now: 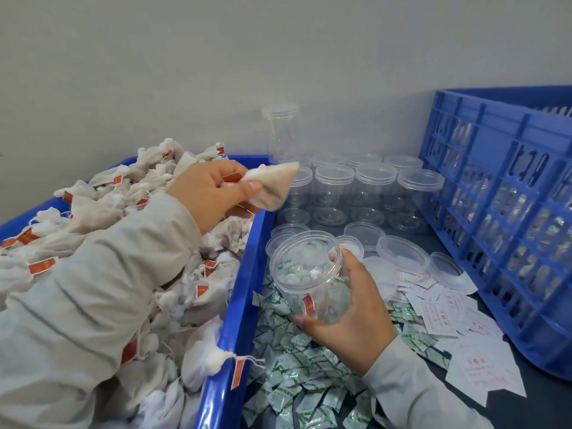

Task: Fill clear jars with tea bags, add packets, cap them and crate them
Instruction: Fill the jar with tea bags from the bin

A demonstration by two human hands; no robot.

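Observation:
My left hand (210, 193) pinches a white tea bag (272, 187) with a red tag, lifted above the right rim of the blue bin (238, 305) heaped with tea bags (123, 212). My right hand (349, 317) grips an uncapped clear jar (309, 274), tilted with its mouth toward the left; one tea bag with a red tag lies inside it. Green-and-white packets (294, 366) are strewn on the table under the jar. Loose clear lids (402, 250) lie just behind it.
Several capped empty jars (374, 187) stand in rows at the back, one taller stack (280, 131) by the wall. A blue slatted crate (501, 212) stands at the right. White paper slips (448, 314) lie near its base.

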